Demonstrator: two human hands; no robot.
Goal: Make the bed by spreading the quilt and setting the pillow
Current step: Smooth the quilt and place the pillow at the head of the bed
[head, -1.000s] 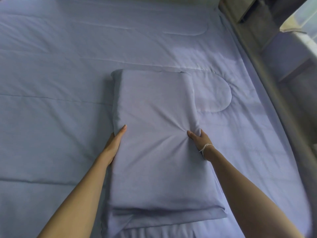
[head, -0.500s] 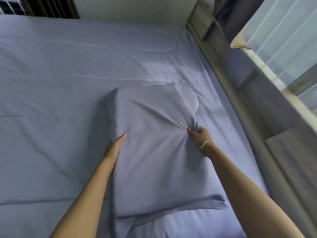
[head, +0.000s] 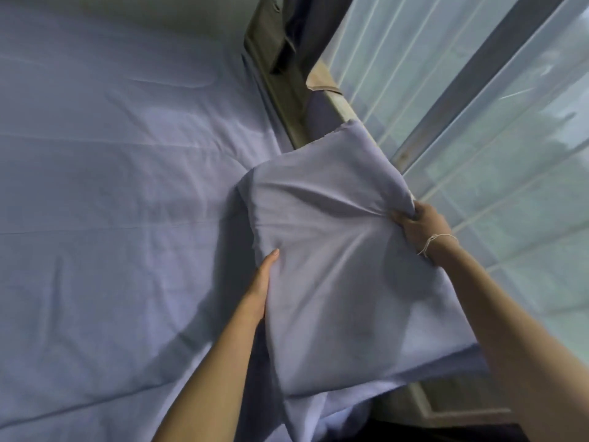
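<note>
A lavender pillow (head: 334,266) is lifted off the bed and tilted, its far corner reaching over the bed's right edge. My left hand (head: 263,282) grips its left side, with the thumb on top. My right hand (head: 417,224), with a thin string on the wrist, clutches a bunch of the cover at the pillow's right side. The lavender quilt (head: 111,186) lies spread flat over the bed, with light creases. The pillow's loose flap hangs down at the near end.
A wooden bed frame (head: 280,84) runs along the right edge of the mattress. Beyond it is a window (head: 478,106) with white bars and a grey frame. A dark curtain (head: 302,23) hangs at the far corner.
The pillow has come up off the quilt and swung right toward the window side, both hands still gripping it. The view has turned right too.
</note>
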